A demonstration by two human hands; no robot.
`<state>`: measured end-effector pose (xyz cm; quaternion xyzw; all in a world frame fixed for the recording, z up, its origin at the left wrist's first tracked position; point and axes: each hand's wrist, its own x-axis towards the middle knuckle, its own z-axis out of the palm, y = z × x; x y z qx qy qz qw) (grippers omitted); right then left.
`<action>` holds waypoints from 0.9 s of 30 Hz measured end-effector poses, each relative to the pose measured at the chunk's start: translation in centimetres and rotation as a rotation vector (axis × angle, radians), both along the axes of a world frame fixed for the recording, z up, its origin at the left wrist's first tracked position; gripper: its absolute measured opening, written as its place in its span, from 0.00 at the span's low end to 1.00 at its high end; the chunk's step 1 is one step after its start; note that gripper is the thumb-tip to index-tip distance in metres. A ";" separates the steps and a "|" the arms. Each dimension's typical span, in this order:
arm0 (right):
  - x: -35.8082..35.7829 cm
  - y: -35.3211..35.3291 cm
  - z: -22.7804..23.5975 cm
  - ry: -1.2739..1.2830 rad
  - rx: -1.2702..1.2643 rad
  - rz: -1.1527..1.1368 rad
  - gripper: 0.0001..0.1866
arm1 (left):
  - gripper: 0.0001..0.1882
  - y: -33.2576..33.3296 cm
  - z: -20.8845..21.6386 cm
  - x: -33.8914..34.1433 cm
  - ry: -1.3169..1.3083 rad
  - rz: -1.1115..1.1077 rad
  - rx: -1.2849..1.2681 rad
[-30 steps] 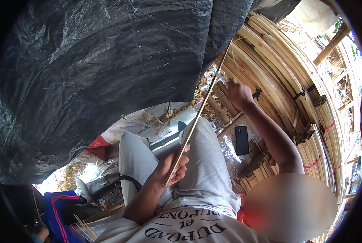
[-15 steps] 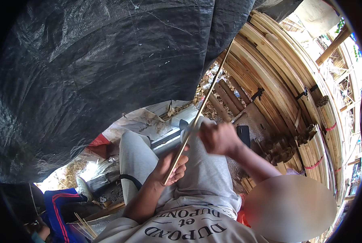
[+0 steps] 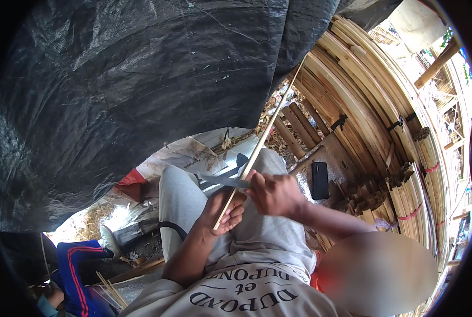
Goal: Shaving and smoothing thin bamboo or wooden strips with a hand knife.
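Note:
A long, thin wooden strip (image 3: pixel 265 134), perhaps bamboo, slants from my lap up toward the far right. Its near end lies in my left hand (image 3: pixel 224 211), whose fingers are wrapped round it above my thighs. My right hand (image 3: pixel 273 193) is closed on the handle of a knife (image 3: pixel 223 180). The grey blade points left and crosses the strip just beyond my left hand. Fingers of the right hand hide most of the handle, and its thumb is close against the strip.
Long bundled wooden strips (image 3: pixel 362 95) are stacked at the right. A black phone (image 3: pixel 320 180) lies beside my right forearm. Black sheeting (image 3: pixel 141 105) hangs across the far left. Another person's leg in blue trousers (image 3: pixel 77 274) shows at lower left.
My right hand has come nearer and left, from a blurred position right of the strip, so the knife blade now crosses the strip. The left hand keeps its hold.

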<state>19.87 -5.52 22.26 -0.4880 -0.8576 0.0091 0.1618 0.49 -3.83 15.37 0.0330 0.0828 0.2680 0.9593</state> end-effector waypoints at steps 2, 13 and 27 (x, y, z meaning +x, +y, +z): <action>-0.6 -1.1 0.3 -0.029 0.018 -0.050 0.12 | 0.18 0.0 1.1 -0.1 -0.001 0.015 0.002; 1.8 0.7 0.6 0.057 0.014 0.051 0.12 | 0.19 -0.6 1.7 1.5 0.227 -0.031 0.047; 1.6 -1.8 0.8 -0.168 -0.153 -0.113 0.08 | 0.15 -0.7 3.6 2.0 0.358 -0.092 0.106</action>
